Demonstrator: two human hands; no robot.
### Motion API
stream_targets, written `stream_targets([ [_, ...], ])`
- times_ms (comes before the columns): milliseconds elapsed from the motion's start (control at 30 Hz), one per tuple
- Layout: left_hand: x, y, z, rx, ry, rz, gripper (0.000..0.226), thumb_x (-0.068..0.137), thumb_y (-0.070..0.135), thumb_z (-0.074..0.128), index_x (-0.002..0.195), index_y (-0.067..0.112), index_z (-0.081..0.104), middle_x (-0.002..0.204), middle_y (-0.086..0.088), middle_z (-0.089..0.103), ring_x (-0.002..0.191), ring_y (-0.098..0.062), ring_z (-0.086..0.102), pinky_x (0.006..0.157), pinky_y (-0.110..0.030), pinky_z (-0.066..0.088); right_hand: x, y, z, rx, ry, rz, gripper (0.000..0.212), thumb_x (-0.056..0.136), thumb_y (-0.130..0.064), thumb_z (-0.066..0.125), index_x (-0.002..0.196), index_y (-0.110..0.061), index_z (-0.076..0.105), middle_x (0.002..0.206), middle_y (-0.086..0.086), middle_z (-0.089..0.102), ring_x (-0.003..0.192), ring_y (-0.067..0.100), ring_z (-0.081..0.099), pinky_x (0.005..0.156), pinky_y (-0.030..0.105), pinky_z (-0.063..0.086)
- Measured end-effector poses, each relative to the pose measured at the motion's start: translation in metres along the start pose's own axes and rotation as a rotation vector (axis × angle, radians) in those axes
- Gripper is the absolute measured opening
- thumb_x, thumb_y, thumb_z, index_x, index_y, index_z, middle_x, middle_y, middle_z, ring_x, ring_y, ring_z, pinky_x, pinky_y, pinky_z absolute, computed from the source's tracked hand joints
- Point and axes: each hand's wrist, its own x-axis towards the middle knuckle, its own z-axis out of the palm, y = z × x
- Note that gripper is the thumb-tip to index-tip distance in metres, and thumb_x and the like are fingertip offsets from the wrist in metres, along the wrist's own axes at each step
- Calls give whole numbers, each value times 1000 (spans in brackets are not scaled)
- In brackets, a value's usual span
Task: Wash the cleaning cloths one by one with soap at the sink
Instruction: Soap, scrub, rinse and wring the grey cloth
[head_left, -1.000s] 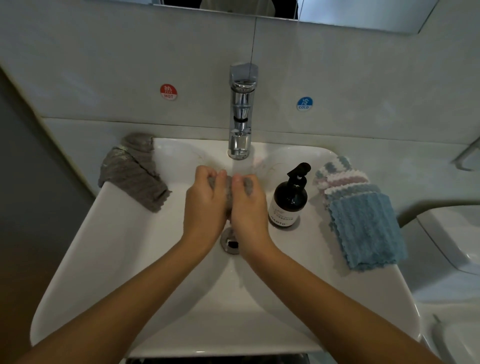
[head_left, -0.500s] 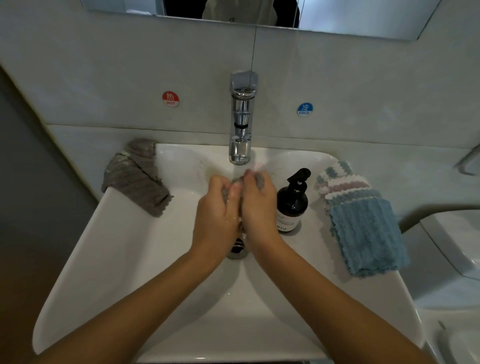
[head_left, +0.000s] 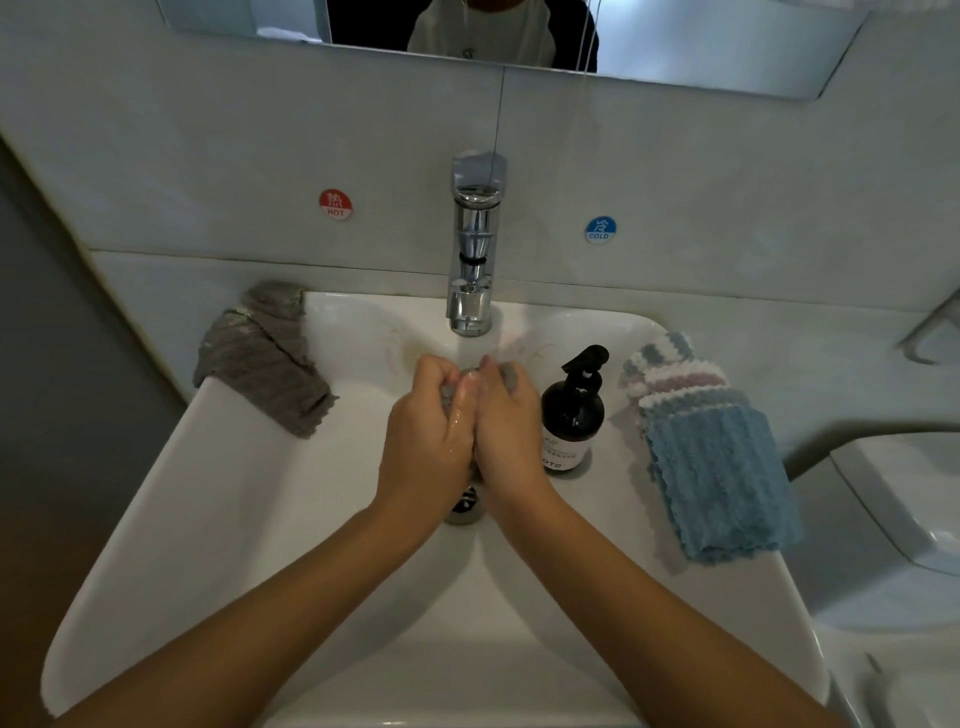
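Both hands are pressed together over the white sink (head_left: 249, 499), just below the chrome tap (head_left: 471, 270). Between them is a small grey cloth (head_left: 506, 375), bunched up and mostly hidden. My left hand (head_left: 428, 441) grips its left side and my right hand (head_left: 511, 436) grips its right side. Both hands look wet. A dark soap pump bottle (head_left: 571, 415) stands on the sink's right rim, close to my right hand. A grey cloth (head_left: 265, 358) hangs over the left rim. A stack of blue and striped cloths (head_left: 711, 467) lies on the right rim.
The metal drain (head_left: 464, 506) shows under my wrists. HOT (head_left: 335, 204) and COLD (head_left: 600, 230) stickers sit on the tiled wall beside the tap. A mirror (head_left: 675, 36) hangs above. A white fixture (head_left: 904, 499) stands to the right of the sink.
My hands have come closer together around the grey cloth and moved slightly toward the tap. The view has tilted up a little, showing more mirror.
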Motion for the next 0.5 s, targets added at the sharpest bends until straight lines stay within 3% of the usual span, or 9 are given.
stream_targets([
  [100, 14, -7, -5, -16, 59, -92, 22, 102, 23, 45, 81, 25, 40, 64, 6, 49, 52, 2, 50, 50, -13, 37, -19, 10, -2, -107, -70, -138, 27, 103, -31, 45, 86, -11, 49, 80, 16, 58, 74, 22, 56, 70, 44, 51],
  [167, 19, -12, -11, -22, 72, -128, 22, 102, 22, 45, 81, 24, 40, 64, 6, 48, 52, 3, 50, 50, -14, 38, -26, 12, 0, -135, -132, -205, 28, 103, -29, 45, 78, -16, 42, 71, 5, 48, 67, 15, 48, 63, 36, 43],
  [300, 6, -6, -14, -14, 29, -46, 22, 102, 19, 46, 81, 26, 41, 64, 7, 49, 53, 1, 51, 49, -15, 39, -7, 7, 7, -37, -89, -151, 24, 102, -22, 47, 79, -17, 43, 68, 0, 45, 62, 10, 45, 55, 26, 40],
  [400, -2, -2, -8, -35, -31, -8, 21, 101, 22, 46, 81, 25, 41, 63, 4, 50, 54, -2, 52, 49, -19, 43, 6, 7, 5, 2, -26, -42, 23, 101, -21, 48, 77, -20, 47, 67, -3, 51, 65, 13, 52, 57, 28, 42],
  [500, 8, -8, -6, 1, 35, -37, 22, 102, 24, 46, 81, 28, 40, 65, 6, 49, 54, -1, 49, 50, -20, 40, -9, 11, 0, -52, -35, -144, 23, 103, -24, 47, 83, -11, 48, 74, 5, 51, 67, 15, 49, 61, 32, 42],
])
